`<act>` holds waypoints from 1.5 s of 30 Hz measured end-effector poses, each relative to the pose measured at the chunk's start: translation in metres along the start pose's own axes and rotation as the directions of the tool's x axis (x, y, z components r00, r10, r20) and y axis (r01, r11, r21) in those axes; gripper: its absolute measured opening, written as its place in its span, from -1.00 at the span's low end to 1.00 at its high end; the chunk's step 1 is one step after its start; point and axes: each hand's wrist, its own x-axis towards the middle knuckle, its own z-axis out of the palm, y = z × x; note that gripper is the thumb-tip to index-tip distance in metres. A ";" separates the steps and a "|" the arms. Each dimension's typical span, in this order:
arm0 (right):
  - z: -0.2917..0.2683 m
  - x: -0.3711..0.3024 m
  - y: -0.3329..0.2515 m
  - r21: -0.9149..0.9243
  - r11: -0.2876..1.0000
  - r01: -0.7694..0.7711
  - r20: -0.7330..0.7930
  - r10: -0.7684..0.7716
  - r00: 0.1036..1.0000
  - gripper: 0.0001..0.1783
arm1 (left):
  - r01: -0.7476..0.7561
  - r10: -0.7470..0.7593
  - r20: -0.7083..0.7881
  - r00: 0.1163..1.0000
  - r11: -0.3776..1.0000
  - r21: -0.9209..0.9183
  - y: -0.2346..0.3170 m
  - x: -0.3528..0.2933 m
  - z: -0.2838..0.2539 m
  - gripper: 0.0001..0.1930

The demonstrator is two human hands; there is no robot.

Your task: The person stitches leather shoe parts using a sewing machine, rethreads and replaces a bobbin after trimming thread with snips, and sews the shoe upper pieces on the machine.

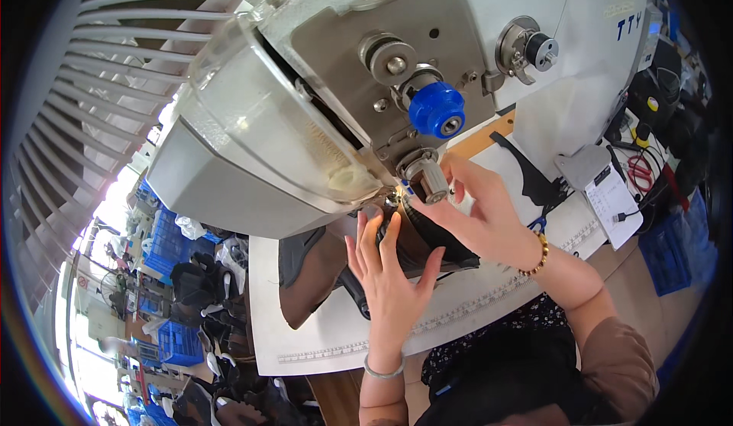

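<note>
A dark brown and black sewn piece lies under the needle area of a large grey sewing machine. My left hand rests on this piece with fingers spread and thumb apart, its fingertips just in front of the presser foot. From the right reaches my right hand. Its thumb points toward the needle, over the black edge of the piece, while the other fingertips pass behind a ridged metal knob. What they touch there is hidden. Above sits a blue tension knob.
A printed measuring scale runs along the white table. Blue-handled scissors, a black strip and a paper slip lie to the right. White fan-like bars stand upper left; blue crates and dark pieces lie lower left.
</note>
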 end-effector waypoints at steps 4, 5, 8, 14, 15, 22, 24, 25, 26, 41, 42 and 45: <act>0.005 0.002 0.004 0.017 0.985 -0.169 0.006 0.169 0.986 -0.79 | 0.003 -0.012 -0.086 0.996 0.995 -0.097 -0.004 -0.002 0.014 -0.36; 0.003 0.001 0.007 0.062 0.975 -0.212 0.032 0.211 0.977 -0.77 | -0.028 0.017 -0.120 0.993 0.996 -0.090 -0.005 -0.002 0.018 -0.37; 0.001 -0.001 0.009 0.012 0.991 -0.135 -0.052 0.135 0.989 -0.69 | -0.065 0.051 -0.166 0.985 0.994 -0.083 -0.007 -0.002 0.021 -0.39; 0.010 -0.028 0.026 -0.299 0.947 -0.121 0.033 0.136 0.990 -0.58 | -0.081 0.062 -0.173 0.983 0.992 -0.101 -0.012 0.000 0.016 -0.41; 0.012 -0.028 0.027 -0.324 0.922 -0.212 0.138 0.268 0.953 -0.56 | -0.082 0.063 -0.161 0.985 0.990 -0.114 -0.013 0.001 0.017 -0.41; 0.035 -0.044 0.039 0.186 0.887 -0.422 0.020 0.426 0.904 -0.65 | -0.093 0.075 -0.130 0.989 0.987 -0.133 -0.019 0.000 0.018 -0.39; 0.038 -0.049 0.044 0.220 0.877 -0.427 0.020 0.434 0.901 -0.66 | -0.090 0.071 -0.149 0.986 0.988 -0.123 -0.019 -0.001 0.018 -0.39; 0.039 -0.050 0.046 0.251 0.866 -0.432 0.021 0.442 0.897 -0.67 | -0.091 0.072 -0.149 0.986 0.988 -0.124 -0.019 -0.001 0.018 -0.39; 0.039 -0.050 0.047 0.251 0.866 -0.433 0.017 0.443 0.896 -0.67 | -0.096 0.078 -0.141 0.987 0.987 -0.126 -0.019 0.000 0.018 -0.39; 0.038 -0.048 0.046 0.444 0.752 -0.488 0.066 0.516 0.854 -0.73 | -0.117 0.098 -0.135 0.986 0.984 -0.136 -0.019 0.003 0.014 -0.45; 0.038 -0.049 0.047 0.460 0.738 -0.494 0.077 0.521 0.850 -0.73 | -0.114 0.097 -0.129 0.987 0.985 -0.129 -0.018 0.003 0.013 -0.45; 0.037 -0.046 0.045 0.519 0.690 -0.505 0.095 0.540 0.836 -0.74 | -0.109 0.097 -0.114 0.989 0.989 -0.104 -0.016 0.003 0.011 -0.46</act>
